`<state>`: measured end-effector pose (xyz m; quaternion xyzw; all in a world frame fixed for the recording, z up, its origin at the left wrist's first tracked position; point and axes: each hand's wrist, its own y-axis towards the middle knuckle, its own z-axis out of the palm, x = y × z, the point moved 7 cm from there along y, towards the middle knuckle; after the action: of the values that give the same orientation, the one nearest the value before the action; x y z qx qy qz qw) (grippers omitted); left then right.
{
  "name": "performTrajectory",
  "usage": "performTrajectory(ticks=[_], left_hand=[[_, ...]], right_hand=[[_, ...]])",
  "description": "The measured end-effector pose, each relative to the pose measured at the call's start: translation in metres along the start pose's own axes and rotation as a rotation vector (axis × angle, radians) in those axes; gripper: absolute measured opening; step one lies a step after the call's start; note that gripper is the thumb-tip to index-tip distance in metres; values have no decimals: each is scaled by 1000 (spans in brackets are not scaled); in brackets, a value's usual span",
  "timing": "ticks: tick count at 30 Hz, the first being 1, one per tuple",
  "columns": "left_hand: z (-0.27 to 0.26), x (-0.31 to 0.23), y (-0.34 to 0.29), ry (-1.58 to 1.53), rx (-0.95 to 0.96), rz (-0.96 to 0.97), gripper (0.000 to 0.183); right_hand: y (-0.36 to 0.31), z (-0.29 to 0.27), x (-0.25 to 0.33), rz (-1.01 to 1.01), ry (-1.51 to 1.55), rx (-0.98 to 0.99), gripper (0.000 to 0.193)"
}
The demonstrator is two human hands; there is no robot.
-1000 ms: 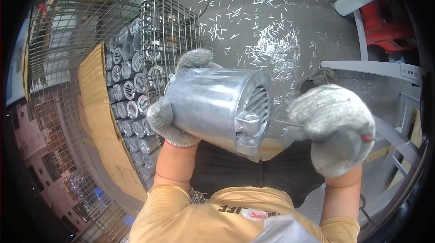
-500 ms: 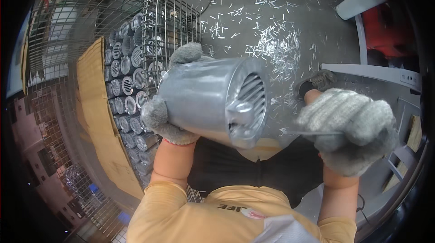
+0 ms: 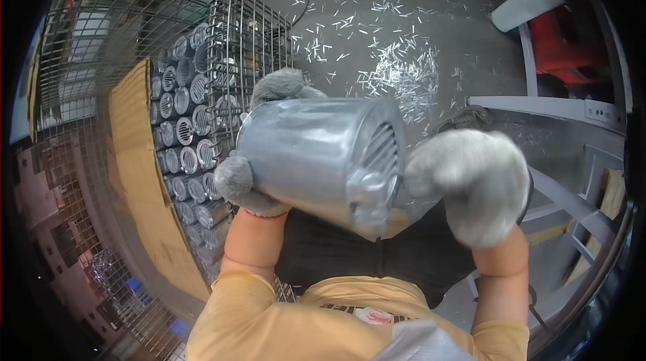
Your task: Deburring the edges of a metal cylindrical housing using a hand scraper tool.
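Note:
A silver metal cylinder (image 3: 303, 152) is tilted in front of me, its slotted grille end (image 3: 382, 149) facing right. At its lower rim near that end is a rounded boss. My left hand (image 3: 235, 181), in a grey knit glove, wraps around the cylinder's left end, with thumb below and fingers above. Beside the grille end is my gloved right hand (image 3: 474, 183), blurred by motion, with its fingers curled. Half a second ago a thin rod-like tool showed in it; now the glove and the blur hide it. Whether it touches the grille cannot be told.
To the left, a wire cage (image 3: 249, 34) holds several stacked cylinders of the same kind (image 3: 184, 131), beside a cardboard sheet (image 3: 138, 159). Shiny metal slivers (image 3: 404, 71) litter the floor. At right are a white frame (image 3: 538, 106) and a white roll (image 3: 528, 3).
My right hand has moved left, up to the cylinder's grille end, and turned. The cylinder has shifted slightly right and down, still in my left hand.

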<state>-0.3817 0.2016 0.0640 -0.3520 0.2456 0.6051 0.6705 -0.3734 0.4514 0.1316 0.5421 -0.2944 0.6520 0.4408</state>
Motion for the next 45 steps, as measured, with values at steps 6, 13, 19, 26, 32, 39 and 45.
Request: performTrajectory(ticks=[6,13,19,26,32,39,45], left_hand=[[30,-18,6,-335,266,55,125],[16,-7,4,-143,-6,62,116],[27,-15,5,215,-7,115,111],[38,-20,11,-38,-34,123,103],[49,-2,4,114,207,81,76],[38,7,24,292,258,239,116],[18,-3,43,375,148,182,81]], right_hand=[[-16,-12,-3,97,198,-311,36],[16,-6,40,-220,-414,-217,30],[27,7,24,-17,-309,-90,31],[40,1,17,-545,-248,-276,51],[47,34,-16,-101,-488,-153,100],[51,-16,73,-400,-749,-417,81],[96,-81,279,-220,-1508,-713,89]])
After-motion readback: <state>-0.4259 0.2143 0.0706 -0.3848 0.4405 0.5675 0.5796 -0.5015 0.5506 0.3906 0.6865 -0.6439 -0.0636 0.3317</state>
